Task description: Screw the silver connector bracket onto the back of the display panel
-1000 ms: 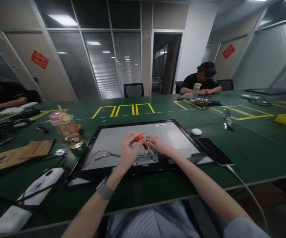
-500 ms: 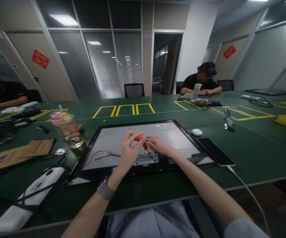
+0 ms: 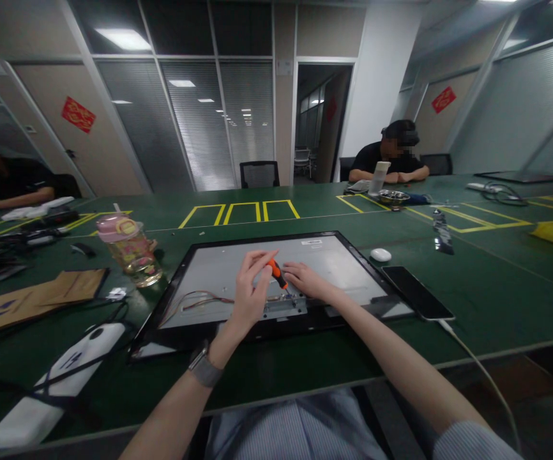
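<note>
My left hand (image 3: 251, 287) holds an orange and black screwdriver (image 3: 278, 275) by its handle, between the thumb and fingers. The screwdriver leans, with its thin shaft pointing down at a metal bracket (image 3: 283, 309) on the near part of a display panel (image 3: 209, 265). The panel lies flat, grey metal back up, within a black frame. Fingers stretched out, my right hand (image 3: 308, 281) lies on the panel just right of the screwdriver. Thin coloured wires (image 3: 195, 299) run left from the bracket. The exact spot under the screwdriver's tip is too small to make out.
Left of the panel stand a pink-lidded bottle (image 3: 130, 252), a brown paper bag (image 3: 41, 297) and a white power strip (image 3: 60, 377). To the right lie a white earbud case (image 3: 380, 255) and a phone (image 3: 417, 292) with its cable. Two people sit across the table.
My left thumb and fingers have shifted round the handle, and the screwdriver's tilt has changed slightly. My right hand stays on the panel.
</note>
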The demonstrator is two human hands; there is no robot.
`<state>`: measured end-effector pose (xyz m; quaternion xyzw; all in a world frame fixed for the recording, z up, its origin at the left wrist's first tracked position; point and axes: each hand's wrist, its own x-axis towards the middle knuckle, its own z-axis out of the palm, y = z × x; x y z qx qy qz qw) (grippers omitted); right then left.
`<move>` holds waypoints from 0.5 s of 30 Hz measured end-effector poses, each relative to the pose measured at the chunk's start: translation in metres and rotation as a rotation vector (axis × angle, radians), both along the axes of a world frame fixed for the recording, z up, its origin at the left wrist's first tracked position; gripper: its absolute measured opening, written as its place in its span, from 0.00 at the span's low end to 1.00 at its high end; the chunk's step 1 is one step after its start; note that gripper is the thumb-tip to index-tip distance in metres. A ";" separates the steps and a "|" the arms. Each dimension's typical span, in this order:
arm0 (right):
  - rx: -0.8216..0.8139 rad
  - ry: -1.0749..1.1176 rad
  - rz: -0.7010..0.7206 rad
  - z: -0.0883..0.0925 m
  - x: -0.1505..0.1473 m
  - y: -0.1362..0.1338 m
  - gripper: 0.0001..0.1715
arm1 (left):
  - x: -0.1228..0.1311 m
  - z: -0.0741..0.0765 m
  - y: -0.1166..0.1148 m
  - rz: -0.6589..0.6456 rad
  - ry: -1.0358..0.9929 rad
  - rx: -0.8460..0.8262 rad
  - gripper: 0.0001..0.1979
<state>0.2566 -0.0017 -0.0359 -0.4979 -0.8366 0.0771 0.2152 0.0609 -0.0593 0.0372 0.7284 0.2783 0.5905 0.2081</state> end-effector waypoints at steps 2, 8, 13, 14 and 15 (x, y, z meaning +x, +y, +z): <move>-0.001 -0.010 0.007 0.002 -0.001 -0.001 0.22 | 0.000 -0.002 0.000 -0.071 -0.019 -0.027 0.15; -0.006 0.014 0.008 0.001 0.001 -0.001 0.23 | 0.003 -0.004 0.002 -0.066 -0.038 -0.068 0.12; 0.006 0.014 0.005 -0.004 0.002 0.002 0.23 | 0.001 0.001 -0.002 -0.045 -0.019 -0.060 0.13; 0.007 0.014 0.006 -0.004 0.002 0.002 0.23 | 0.000 0.001 -0.003 -0.070 -0.021 -0.055 0.14; 0.009 0.015 0.012 -0.003 0.002 0.002 0.23 | 0.000 0.001 -0.004 -0.097 -0.024 -0.053 0.15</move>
